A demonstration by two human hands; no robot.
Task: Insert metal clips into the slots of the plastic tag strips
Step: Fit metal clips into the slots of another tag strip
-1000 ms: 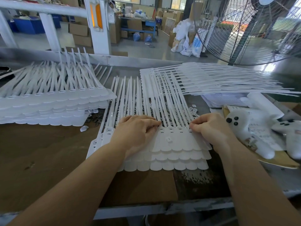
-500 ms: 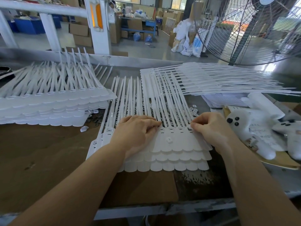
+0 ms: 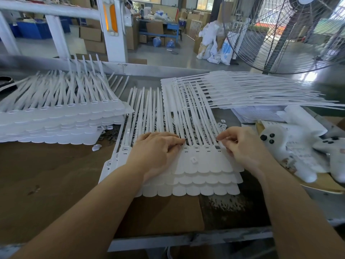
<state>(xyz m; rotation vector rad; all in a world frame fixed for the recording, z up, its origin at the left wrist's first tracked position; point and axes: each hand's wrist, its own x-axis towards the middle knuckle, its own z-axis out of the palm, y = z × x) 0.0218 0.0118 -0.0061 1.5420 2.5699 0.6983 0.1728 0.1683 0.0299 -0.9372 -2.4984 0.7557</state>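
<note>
Right in front of the big floor fan [image 3: 291, 34], on the near part of the surface [image 3: 46, 184], sits the working stack of plastic tag strips [image 3: 203, 176], tag ends toward the person and tails pointing away toward the fan. The left hand [image 3: 158, 152] lies flat on the left part of that stack, fingers fairly straight, pressing it down. The right hand [image 3: 242, 146] is at the stack's right end, thumb and fingers curled in together over the slot row; it looks like it's pinching something tiny, probably a metal clip, but I can't actually make out the clip itself.

Progress-wise: one slot [image 3: 217, 147] just beside the right hand's fingertips looks darker than the others, so my guess is that one already has its clip in. The slots to the left of it, between the two hands, look pale, so they likely still need doing. What's under the left hand is hidden. A small loose white piece [image 3: 193, 159] lies on top of the tags between the hands.

Left of the working stack is a big pile of strips [image 3: 56, 116], and I can't tell whether those are finished. Another fanned-out bundle [image 3: 261, 88] lies on the fan side. Dark bits scattered under the tails [image 3: 112, 133] could be the clip supply. Plenty left, I'd say.
</note>
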